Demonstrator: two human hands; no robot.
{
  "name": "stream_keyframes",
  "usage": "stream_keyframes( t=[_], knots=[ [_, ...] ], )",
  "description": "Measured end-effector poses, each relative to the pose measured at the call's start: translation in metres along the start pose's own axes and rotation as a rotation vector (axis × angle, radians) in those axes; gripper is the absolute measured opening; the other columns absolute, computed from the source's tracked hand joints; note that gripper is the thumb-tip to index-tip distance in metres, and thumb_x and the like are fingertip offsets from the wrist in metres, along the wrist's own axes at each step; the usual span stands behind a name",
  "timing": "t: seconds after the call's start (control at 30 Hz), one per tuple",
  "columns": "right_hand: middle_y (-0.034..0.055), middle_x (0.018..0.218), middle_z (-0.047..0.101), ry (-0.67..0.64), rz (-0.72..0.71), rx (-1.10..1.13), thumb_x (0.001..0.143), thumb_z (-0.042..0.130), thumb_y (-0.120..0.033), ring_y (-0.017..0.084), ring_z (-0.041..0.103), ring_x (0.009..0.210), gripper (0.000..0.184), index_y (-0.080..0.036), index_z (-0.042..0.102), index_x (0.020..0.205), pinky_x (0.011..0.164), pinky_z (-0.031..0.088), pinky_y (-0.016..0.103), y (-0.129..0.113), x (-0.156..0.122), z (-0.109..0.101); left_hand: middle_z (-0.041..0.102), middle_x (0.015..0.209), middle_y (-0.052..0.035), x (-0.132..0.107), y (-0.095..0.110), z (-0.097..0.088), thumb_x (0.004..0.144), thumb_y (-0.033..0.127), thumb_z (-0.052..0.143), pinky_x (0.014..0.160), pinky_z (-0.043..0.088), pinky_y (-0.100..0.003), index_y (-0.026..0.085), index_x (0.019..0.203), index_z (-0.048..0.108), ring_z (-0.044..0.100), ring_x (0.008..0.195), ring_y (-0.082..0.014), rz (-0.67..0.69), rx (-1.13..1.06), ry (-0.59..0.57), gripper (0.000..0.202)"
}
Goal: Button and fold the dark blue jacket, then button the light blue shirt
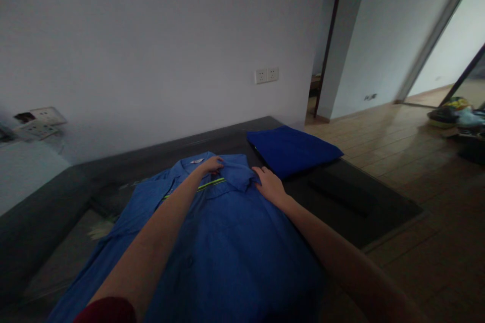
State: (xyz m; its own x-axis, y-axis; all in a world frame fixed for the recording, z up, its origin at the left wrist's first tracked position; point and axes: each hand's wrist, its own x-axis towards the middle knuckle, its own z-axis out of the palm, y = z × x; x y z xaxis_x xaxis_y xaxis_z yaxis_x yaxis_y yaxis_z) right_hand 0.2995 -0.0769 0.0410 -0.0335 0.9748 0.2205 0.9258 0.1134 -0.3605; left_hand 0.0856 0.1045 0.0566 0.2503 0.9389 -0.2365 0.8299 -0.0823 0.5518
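Note:
A blue work shirt [227, 234] with yellow-green trim lies spread on a dark surface, its collar toward the wall. My left hand [212, 165] is closed on the cloth close to the collar, its fingertips partly hidden. On the other side, my right hand [268, 184] grips the edge of a folded part of the shirt, thumb and fingers around the fabric. The cloth between both hands is bunched and slightly raised. The lower part of the shirt runs toward me under my forearms.
A flat, dark blue folded piece [291, 149] lies on the dark surface [352, 202] beyond my right hand. The white wall [170, 50] with sockets [267, 75] rises behind. Wooden floor [382, 136] is at right, with a pile of bags [460, 111] farther off.

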Motion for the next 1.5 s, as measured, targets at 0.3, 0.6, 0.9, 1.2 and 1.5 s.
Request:
stream_keyframes(
  t=[0.3,0.6,0.9,1.2,1.5],
  knots=[
    [0.0081,0.109,0.063,-0.102,0.068,0.100,0.082,0.064,-0.029,0.020,0.060,0.092,0.038,-0.021,0.056,0.118,0.072,0.041,0.028,0.014,-0.021,-0.032,0.061,0.116,-0.0115,-0.011,0.005,0.009,0.071,0.010,0.060,0.097,0.042,-0.031,0.018,0.107,0.064,0.053,0.115,-0.0263,0.196,0.207,0.194,0.038],
    [0.0022,0.055,0.059,-0.125,0.241,0.224,0.085,0.049,-0.052,0.016,0.053,0.053,0.042,-0.023,0.055,0.055,0.052,0.031,0.029,0.040,-0.200,-0.066,0.058,0.119,-0.0114,-0.078,0.052,0.056,0.082,0.020,0.053,0.103,0.037,-0.037,0.019,0.118,0.058,0.051,0.115,-0.0238,1.022,0.340,-0.038,0.037],
    [0.0123,0.119,0.064,-0.024,0.496,0.517,0.078,0.058,-0.042,0.028,0.060,0.108,0.054,-0.021,0.052,0.127,0.088,0.047,0.038,0.020,-0.287,0.035,0.056,0.126,-0.0063,-0.122,0.077,0.099,0.083,0.014,0.050,0.112,0.019,-0.050,0.026,0.120,0.054,0.047,0.123,-0.0216,1.304,0.417,-0.210,0.038],
    [0.0082,0.098,0.069,0.187,0.593,0.792,0.088,0.042,-0.047,0.025,0.063,0.095,0.033,-0.022,0.063,0.095,0.083,0.050,0.036,0.017,-0.298,0.035,0.065,0.098,-0.0029,-0.131,0.090,0.102,0.091,0.030,0.046,0.112,0.023,-0.045,0.023,0.101,0.057,0.060,0.097,-0.0174,1.246,0.315,-0.269,0.017],
    [0.0085,0.096,0.067,0.270,0.699,0.960,0.068,0.069,-0.050,0.025,0.063,0.091,0.043,-0.021,0.057,0.096,0.077,0.052,0.034,-0.007,-0.293,0.043,0.066,0.102,-0.0041,-0.132,0.114,0.098,0.088,0.033,0.054,0.093,0.040,-0.035,0.024,0.105,0.062,0.060,0.096,-0.0198,1.186,0.233,-0.400,0.021]
  ],
)
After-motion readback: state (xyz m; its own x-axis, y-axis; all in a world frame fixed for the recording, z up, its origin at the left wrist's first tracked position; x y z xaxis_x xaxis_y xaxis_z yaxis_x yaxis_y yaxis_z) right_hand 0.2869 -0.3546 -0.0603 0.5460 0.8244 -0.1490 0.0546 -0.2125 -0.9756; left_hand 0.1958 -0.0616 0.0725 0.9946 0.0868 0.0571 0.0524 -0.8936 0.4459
